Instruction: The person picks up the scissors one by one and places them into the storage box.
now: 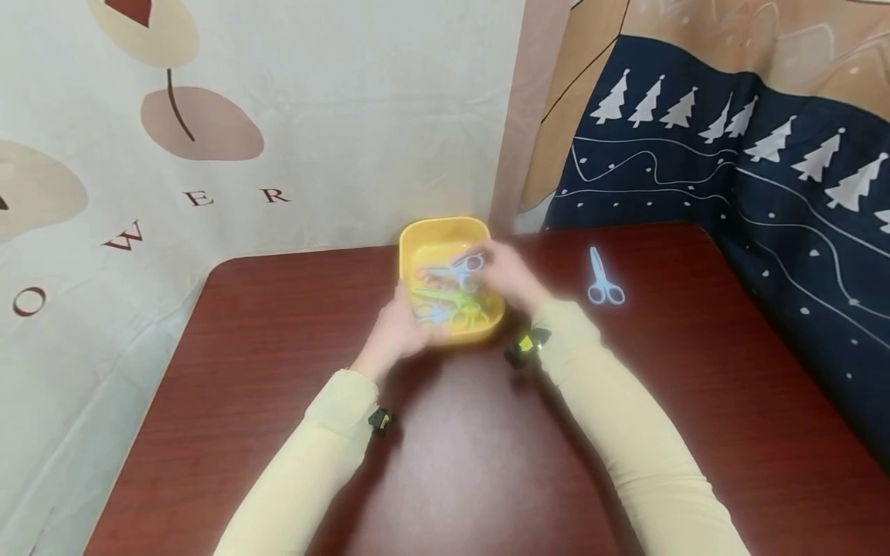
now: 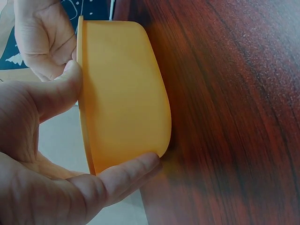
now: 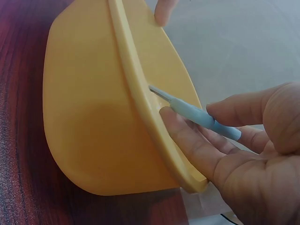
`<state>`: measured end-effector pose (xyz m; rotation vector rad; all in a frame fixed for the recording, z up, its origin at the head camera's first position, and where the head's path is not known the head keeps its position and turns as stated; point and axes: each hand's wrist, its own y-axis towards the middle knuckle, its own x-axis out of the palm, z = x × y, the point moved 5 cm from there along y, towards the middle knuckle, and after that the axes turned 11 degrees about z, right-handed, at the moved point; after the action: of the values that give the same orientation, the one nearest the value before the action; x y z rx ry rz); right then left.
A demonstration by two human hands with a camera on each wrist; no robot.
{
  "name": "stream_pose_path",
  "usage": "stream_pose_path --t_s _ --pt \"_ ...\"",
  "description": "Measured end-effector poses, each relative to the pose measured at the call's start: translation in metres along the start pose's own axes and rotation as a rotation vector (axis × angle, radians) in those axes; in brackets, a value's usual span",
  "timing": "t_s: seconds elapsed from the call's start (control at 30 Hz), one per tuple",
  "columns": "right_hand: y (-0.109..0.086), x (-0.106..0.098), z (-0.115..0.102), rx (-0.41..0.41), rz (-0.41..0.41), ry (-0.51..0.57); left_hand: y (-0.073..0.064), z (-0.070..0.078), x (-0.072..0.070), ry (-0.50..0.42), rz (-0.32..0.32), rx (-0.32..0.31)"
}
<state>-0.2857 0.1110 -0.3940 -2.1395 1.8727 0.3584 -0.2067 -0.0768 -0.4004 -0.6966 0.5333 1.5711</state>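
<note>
A yellow plastic bin stands at the back of the table, with green scissors and light blue scissors inside, blurred in the head view. My left hand grips its left side; the left wrist view shows the thumb at the rim and the fingers against the wall. Another pair of light blue scissors is pinched between thumb and fingers of my right hand, over the bin. In the right wrist view the tip overlaps the bin's rim.
One more pair of light blue scissors lies on the dark red-brown table, right of the bin. Behind the table hangs a pale printed cloth, with a navy cloth with white trees at the right.
</note>
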Motion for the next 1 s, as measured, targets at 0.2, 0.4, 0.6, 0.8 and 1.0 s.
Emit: stream_pose_path --t_s 0.2,0.4,0.6,0.8,1.0 --pt "0.0002 0.0037 0.0017 -0.015 -0.018 -0.01 -0.0004 0.0001 0.0 -0.012 0.004 0.004" --pt "0.0007 0.0042 0.0018 -0.016 -0.025 -0.06 0.0 0.0018 -0.0012 0.003 0.002 0.006" --pt "-0.0017 0.0037 -0.0025 -0.047 -0.056 -0.126 0.0002 0.0027 -0.0018 -0.001 -0.003 0.006" --pt "-0.0039 0.0039 -0.0035 -0.093 -0.074 -0.165 -0.0002 0.0018 -0.0007 -0.007 -0.01 -0.011" --pt "-0.0015 0.0006 -0.0039 -0.125 -0.053 -0.229 0.0001 0.0004 -0.0003 0.022 -0.016 -0.018"
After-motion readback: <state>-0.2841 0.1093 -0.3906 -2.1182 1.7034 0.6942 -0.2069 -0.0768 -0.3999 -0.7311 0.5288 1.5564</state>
